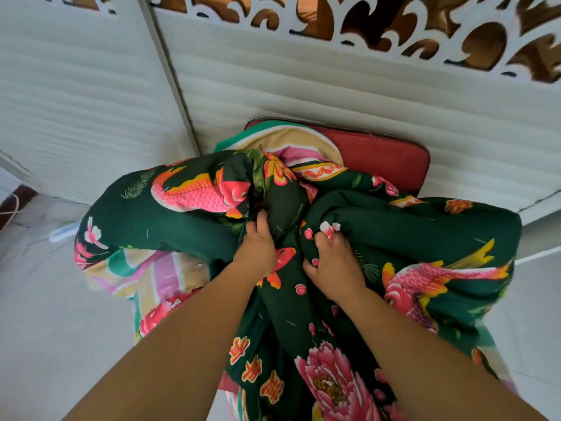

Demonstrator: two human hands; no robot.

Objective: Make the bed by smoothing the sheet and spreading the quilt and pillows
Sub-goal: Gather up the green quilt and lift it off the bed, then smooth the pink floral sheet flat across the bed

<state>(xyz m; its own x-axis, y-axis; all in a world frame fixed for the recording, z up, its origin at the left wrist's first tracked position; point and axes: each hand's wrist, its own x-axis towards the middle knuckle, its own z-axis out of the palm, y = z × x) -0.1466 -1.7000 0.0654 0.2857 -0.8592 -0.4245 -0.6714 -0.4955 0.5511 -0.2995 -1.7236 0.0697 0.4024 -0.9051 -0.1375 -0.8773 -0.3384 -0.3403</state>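
Quilt step: left hand (258,250) and right hand (334,262) clench bunched quilt (409,226) mid-frame, grip tight; next, lift and shake flat.

Quilt (303,238): bunched in the middle of the frame, spread from centre left to centre right and down to the lower edge.
Left hand (258,250): placed on the quilt at centre, just left of the right hand.
Right hand (334,262): placed on the quilt at centre, with folds gathered under the fingers.
Cushion (382,159): set behind the quilt, above centre, partly covered by it.
Panels (303,86): ranged across the upper frame, behind the cushion.
Sheet (45,299): laid at lower left, beneath the quilt's left edge.
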